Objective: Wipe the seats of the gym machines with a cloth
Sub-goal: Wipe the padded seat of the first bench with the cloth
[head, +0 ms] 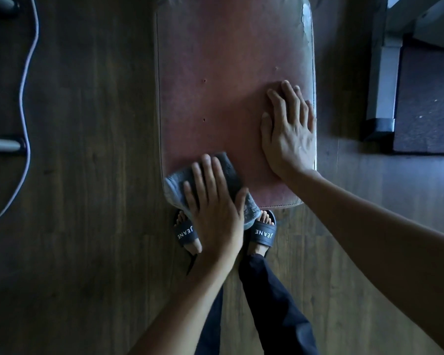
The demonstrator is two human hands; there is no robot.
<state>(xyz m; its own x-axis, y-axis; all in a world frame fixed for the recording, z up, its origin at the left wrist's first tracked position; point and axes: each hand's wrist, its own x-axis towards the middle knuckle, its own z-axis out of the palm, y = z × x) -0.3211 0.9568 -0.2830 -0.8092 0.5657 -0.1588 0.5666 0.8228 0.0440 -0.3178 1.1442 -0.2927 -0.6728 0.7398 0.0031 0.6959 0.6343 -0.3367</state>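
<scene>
A worn reddish padded seat [223,80] of a gym bench fills the upper middle of the head view, its far right edge peeling. A grey cloth [228,170] lies on the seat's near left corner and hangs over the edge. My left hand [213,208] presses flat on the cloth, fingers spread. My right hand [287,129] rests palm-down on the bare seat near its right edge, fingers apart and holding nothing.
My feet in dark slides [263,233] stand on the wood floor [87,175] just under the seat's near end. A light cable [26,73] snakes down the left. A grey machine frame leg [381,98] and dark mat [426,98] stand at right.
</scene>
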